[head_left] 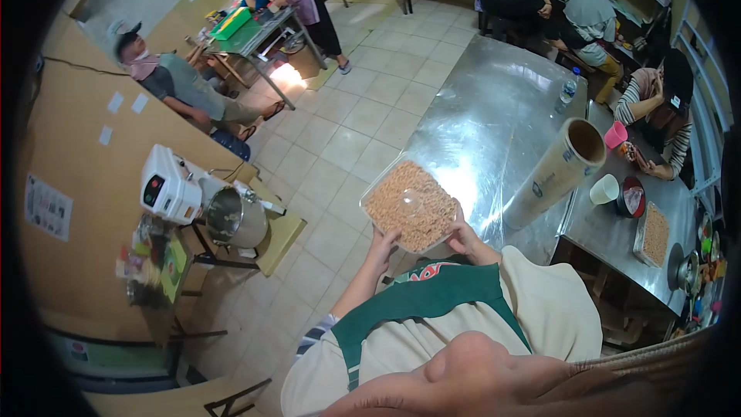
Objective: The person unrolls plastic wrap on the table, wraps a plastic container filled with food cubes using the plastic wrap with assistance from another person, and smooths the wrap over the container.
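A clear rectangular plastic container (409, 205) full of light-brown chopped bits, perhaps nuts, is held up in front of my green apron. My left hand (384, 245) grips its near left corner, and my right hand (462, 233) holds the near right side. Fingers of both hands are partly hidden under and behind the walls. A small shiny clear shape shows over the middle of the bits; whether it belongs to a lid I cannot tell. The container is beside the left edge of a steel table (494, 108).
On the steel surfaces are a large roll (552, 177), a water bottle (569, 86), a white cup (604, 190), a pink cup (615, 135) and a similar filled container (654, 238). A mixer (174, 189) with a steel bowl stands left. Several people sit or stand around the room.
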`<state>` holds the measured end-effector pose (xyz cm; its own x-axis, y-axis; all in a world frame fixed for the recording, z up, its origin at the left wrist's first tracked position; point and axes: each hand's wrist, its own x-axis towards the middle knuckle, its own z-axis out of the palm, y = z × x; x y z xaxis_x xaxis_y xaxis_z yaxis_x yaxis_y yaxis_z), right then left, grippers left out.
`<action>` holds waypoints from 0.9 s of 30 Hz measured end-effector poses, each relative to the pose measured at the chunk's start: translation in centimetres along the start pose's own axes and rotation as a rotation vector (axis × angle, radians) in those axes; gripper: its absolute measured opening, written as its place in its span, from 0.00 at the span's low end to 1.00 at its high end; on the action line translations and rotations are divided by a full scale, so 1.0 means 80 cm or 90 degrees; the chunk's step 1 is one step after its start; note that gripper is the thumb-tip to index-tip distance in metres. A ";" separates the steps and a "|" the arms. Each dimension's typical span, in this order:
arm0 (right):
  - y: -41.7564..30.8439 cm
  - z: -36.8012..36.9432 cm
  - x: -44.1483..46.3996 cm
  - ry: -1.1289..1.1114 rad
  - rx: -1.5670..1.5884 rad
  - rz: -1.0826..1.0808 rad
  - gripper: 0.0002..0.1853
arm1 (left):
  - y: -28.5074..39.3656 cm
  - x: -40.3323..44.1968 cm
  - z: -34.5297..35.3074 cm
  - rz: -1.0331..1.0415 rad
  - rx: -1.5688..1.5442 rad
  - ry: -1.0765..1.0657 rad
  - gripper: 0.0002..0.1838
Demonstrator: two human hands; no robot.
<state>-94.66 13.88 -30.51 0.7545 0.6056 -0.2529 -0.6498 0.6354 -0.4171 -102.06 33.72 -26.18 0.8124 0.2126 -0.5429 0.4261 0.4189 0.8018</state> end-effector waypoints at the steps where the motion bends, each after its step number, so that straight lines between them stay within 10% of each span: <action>1: -0.005 -0.015 0.018 0.019 0.046 0.003 0.47 | 0.013 0.020 0.005 -0.006 0.057 -0.030 0.38; 12: -0.045 -0.096 0.097 0.310 0.134 -0.327 0.41 | 0.058 0.202 -0.099 -0.236 -0.142 -0.099 0.26; 15: -0.069 -0.079 0.110 0.373 0.077 -0.434 0.40 | 0.132 0.193 -0.146 -0.264 -0.041 -0.073 0.30; 17: -0.088 -0.072 0.133 0.511 0.091 -0.542 0.39 | 0.315 0.037 -0.080 -0.116 0.228 -0.426 0.17; 27: -0.101 -0.107 0.203 0.962 0.035 -0.810 0.32 | 0.348 0.308 -0.230 -0.178 0.597 -0.491 0.17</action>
<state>-76.40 14.47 -38.70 0.1350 -0.9441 -0.3009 0.2562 0.3266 -0.9098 -77.51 66.85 -21.83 0.5345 -0.4889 -0.6894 0.4830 -0.4927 0.7239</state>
